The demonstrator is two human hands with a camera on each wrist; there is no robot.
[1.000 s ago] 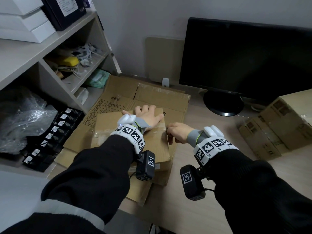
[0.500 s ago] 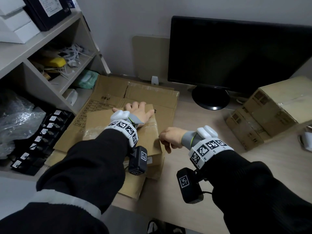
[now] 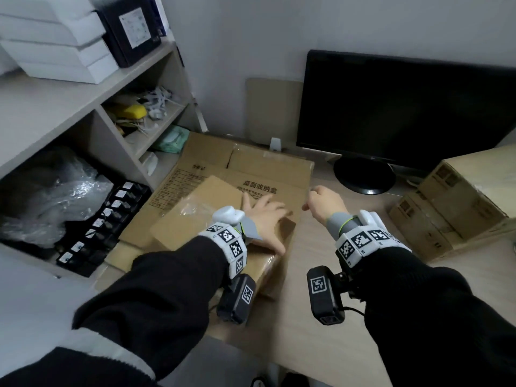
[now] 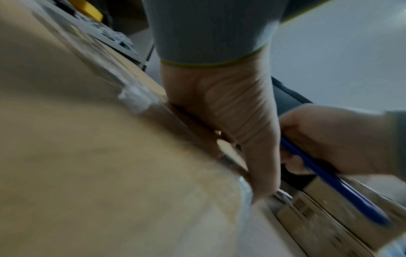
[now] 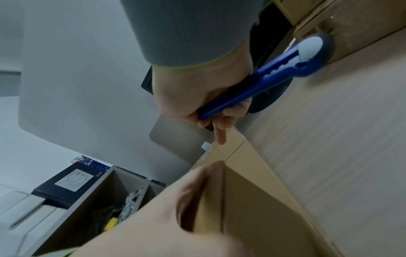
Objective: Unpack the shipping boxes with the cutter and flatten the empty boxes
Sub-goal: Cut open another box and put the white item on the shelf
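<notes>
Cardboard is covering the desk (image 3: 321, 317) to the left of the monitor (image 3: 405, 107): a small flattened box (image 3: 195, 219) is lying on top of a larger flattened box (image 3: 268, 174), whose far edge is reaching toward the wall beside the monitor's stand. The left hand (image 3: 265, 219) is pressing flat on the small box near its right edge, fingers straight and spread, thumb pointing back toward the person; the left wrist view is blurred but shows the palm (image 4: 224, 107) lying against the cardboard.

Just to the right of that box, off its edge, the right hand (image 3: 324, 202) is hovering in a fist, apart from the left hand. The right wrist view shows its fingers (image 5: 222, 118) curling round a blue cutter (image 5: 263, 78), with the index finger sticking out toward the large box's corner. The cutter's rounded white-capped end is pointing away toward the sealed boxes (image 3: 458, 202) stacked on the right side of the desk, below the monitor's right edge. Whether a blade is out I cannot tell.

Bare desk is lying open between the flattened boxes' right edge and the sealed boxes. A shelf unit (image 3: 106, 107) is hemming in the cardboard on its left side.
</notes>
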